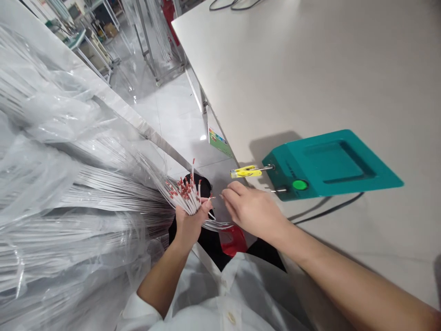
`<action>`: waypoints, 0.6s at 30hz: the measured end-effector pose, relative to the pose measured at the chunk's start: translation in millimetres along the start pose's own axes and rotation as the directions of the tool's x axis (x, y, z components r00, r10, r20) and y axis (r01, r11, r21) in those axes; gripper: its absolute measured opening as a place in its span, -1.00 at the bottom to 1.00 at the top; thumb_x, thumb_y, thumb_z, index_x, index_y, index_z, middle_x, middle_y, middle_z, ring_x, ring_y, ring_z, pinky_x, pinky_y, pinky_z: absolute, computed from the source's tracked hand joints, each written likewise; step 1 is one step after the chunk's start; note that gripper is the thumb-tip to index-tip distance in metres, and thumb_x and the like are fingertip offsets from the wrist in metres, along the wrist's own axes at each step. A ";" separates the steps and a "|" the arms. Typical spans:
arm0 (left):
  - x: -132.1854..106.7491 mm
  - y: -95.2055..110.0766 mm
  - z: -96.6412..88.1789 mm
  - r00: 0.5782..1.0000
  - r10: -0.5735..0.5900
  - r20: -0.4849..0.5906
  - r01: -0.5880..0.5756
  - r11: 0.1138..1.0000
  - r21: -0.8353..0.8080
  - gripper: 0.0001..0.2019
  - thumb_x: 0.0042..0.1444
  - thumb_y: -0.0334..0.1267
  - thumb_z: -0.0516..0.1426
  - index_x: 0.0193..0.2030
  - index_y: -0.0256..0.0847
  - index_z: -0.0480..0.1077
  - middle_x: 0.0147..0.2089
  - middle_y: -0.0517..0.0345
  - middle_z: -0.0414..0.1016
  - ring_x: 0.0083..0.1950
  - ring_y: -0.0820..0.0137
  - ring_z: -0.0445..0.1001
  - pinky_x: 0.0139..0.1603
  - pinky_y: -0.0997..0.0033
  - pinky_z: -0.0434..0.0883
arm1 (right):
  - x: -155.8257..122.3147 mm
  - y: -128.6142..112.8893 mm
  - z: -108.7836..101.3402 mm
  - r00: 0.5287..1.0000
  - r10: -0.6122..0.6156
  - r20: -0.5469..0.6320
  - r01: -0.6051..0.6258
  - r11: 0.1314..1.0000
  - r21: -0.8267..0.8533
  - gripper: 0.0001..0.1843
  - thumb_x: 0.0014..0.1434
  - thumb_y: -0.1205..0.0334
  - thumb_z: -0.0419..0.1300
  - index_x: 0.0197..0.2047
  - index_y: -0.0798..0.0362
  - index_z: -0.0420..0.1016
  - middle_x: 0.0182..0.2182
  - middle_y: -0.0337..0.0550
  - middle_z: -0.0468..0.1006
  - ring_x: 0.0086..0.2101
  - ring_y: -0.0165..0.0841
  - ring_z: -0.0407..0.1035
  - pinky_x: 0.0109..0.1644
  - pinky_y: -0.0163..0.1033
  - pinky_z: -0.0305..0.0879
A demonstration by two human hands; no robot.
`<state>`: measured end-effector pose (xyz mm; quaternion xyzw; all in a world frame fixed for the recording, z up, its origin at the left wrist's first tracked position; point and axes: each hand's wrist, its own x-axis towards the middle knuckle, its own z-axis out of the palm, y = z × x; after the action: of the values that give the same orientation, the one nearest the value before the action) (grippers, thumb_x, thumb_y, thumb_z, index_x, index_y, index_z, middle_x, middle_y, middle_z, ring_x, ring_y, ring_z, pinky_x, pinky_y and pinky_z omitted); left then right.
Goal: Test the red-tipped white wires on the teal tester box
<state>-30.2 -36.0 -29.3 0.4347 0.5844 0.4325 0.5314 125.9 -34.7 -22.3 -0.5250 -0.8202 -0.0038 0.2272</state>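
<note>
My left hand (pixel 193 223) is wrapped round a bundle of thin white wires (pixel 188 202) with red tips. One wire sticks out from the bundle past my left thumb, its bare end (pixel 212 197) pointing to the right. My right hand (pixel 253 209) is closed in a pinch just beside that end, a small gap apart from it; whatever lies between its fingertips is too small to make out. Just beyond my right hand, a teal device (pixel 310 168) with a green button (pixel 299 185) sits at the table edge. A yellow clip (pixel 246 172) is fixed on a metal rod of the device.
Long white wires in clear plastic (pixel 113 188) fill the left side. The pale table (pixel 310 82) spreads to the right, with a black cable (pixel 330 209) behind the device. Below are a red object (pixel 233 241) and the tiled floor (pixel 172 110); a wheeled metal rack (pixel 148 46) stands farther off.
</note>
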 end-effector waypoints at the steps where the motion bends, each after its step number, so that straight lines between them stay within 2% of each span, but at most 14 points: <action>1: -0.3 1.1 -0.9 1.000 0.000 0.001 0.000 1.000 0.003 -0.77 -0.11 -0.16 0.24 -0.45 -0.32 0.44 -0.60 0.24 0.33 -0.59 0.58 0.21 -0.55 0.54 0.20 | 0.0 -0.1 0.8 0.999 0.036 -0.014 -0.036 0.999 0.041 -0.78 0.15 0.36 -0.02 -0.39 0.10 0.44 -0.43 -0.10 0.49 -0.53 -0.38 0.34 -0.51 -0.25 0.13; 3: -0.8 3.2 -2.1 1.000 -0.002 0.018 0.002 1.000 0.019 -0.78 -0.11 -0.16 0.23 -0.46 -0.32 0.44 -0.63 0.26 0.31 -0.60 0.59 0.20 -0.57 0.55 0.19 | 0.6 -0.9 1.5 0.993 0.099 -0.064 -0.083 0.972 0.220 -0.77 0.19 0.34 -0.04 -0.29 0.10 0.44 -0.34 -0.08 0.51 -0.42 -0.36 0.39 -0.43 -0.27 0.24; 6: -1.2 3.9 -3.2 0.999 -0.014 0.047 0.012 0.999 0.044 -0.78 -0.13 -0.16 0.24 -0.48 -0.33 0.44 -0.66 0.28 0.27 -0.60 0.58 0.19 -0.57 0.55 0.19 | 2.5 -2.2 -0.1 0.978 0.188 -0.086 -0.113 0.834 0.540 -0.76 0.21 0.33 -0.04 -0.16 0.04 0.42 -0.24 -0.10 0.50 -0.25 -0.38 0.41 -0.21 -0.28 0.34; 8: -1.0 2.4 -4.3 0.998 -0.027 0.063 0.024 0.999 0.049 -0.79 -0.15 -0.18 0.25 -0.47 -0.32 0.45 -0.66 0.29 0.27 -0.60 0.58 0.20 -0.56 0.55 0.20 | 3.6 -1.9 -1.6 0.975 0.219 -0.034 -0.146 0.750 0.645 -0.78 0.19 0.30 0.01 -0.13 0.01 0.41 -0.22 -0.11 0.49 -0.25 -0.38 0.40 -0.25 -0.29 0.36; 11: 0.0 -0.2 -6.3 0.994 -0.026 0.102 0.019 0.998 0.067 -0.81 -0.15 -0.19 0.25 -0.46 -0.30 0.46 -0.62 0.26 0.33 -0.59 0.57 0.22 -0.54 0.54 0.23 | 3.7 0.5 -2.4 0.985 0.161 0.056 -0.158 0.734 0.661 -0.82 0.15 0.26 0.07 -0.18 0.02 0.44 -0.24 -0.12 0.48 -0.31 -0.40 0.40 -0.37 -0.34 0.34; 15: 0.6 -2.8 -6.7 0.986 0.009 0.167 -0.035 0.988 0.150 -0.83 -0.13 -0.21 0.23 -0.48 -0.30 0.46 -0.53 0.16 0.41 -0.50 0.49 0.31 -0.47 0.49 0.30 | 2.9 4.1 -3.8 0.993 0.014 0.115 -0.077 0.823 0.562 -0.79 0.13 0.38 0.00 -0.33 0.03 0.45 -0.34 -0.14 0.49 -0.34 -0.39 0.39 -0.28 -0.30 0.29; 18: -1.4 -8.6 -6.2 0.977 0.066 0.203 -0.115 0.963 0.244 -0.87 -0.12 -0.26 0.21 -0.49 -0.29 0.47 -0.47 0.11 0.46 -0.41 0.41 0.37 -0.38 0.46 0.33 | 3.2 4.9 -7.0 0.976 0.023 0.216 -0.115 0.897 0.427 -0.80 0.04 0.42 0.01 -0.42 0.03 0.43 -0.39 -0.15 0.50 -0.40 -0.37 0.38 -0.38 -0.31 0.22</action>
<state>-36.7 -39.8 -36.9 0.5653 0.5602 0.3339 0.5050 131.6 -31.5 -15.9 -0.4872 -0.7999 0.2424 0.2531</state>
